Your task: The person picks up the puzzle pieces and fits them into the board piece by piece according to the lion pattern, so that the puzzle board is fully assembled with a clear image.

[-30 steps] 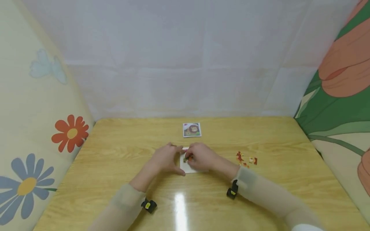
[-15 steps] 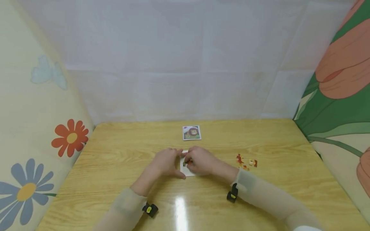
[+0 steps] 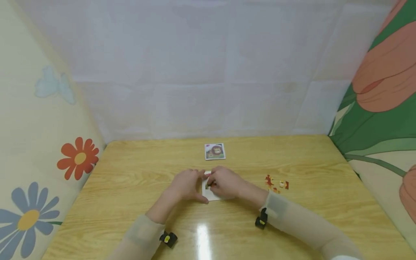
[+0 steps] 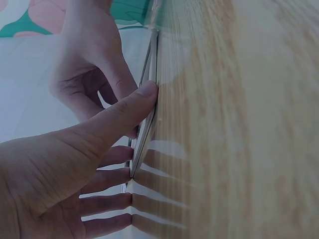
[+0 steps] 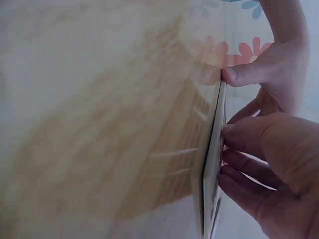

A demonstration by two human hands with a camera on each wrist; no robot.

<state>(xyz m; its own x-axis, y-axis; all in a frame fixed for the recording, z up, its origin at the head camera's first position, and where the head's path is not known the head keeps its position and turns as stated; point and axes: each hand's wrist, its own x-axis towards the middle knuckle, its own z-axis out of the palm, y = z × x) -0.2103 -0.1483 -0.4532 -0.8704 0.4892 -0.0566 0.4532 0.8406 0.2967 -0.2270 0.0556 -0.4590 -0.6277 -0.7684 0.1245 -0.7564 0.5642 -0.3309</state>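
The left hand [image 3: 187, 185], unclenched, braces the white board [image 3: 212, 196]; the right hand [image 3: 227, 182] pinches a puzzle piece [image 3: 213, 184] on it, now covering more colour than a second ago, so probably fitting it. Loose pieces [image 3: 269, 181] lie right of the board.

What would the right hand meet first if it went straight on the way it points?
Probably the left hand, at the left edge of the white board, though the right hand may angle down into the board; depth is unclear.
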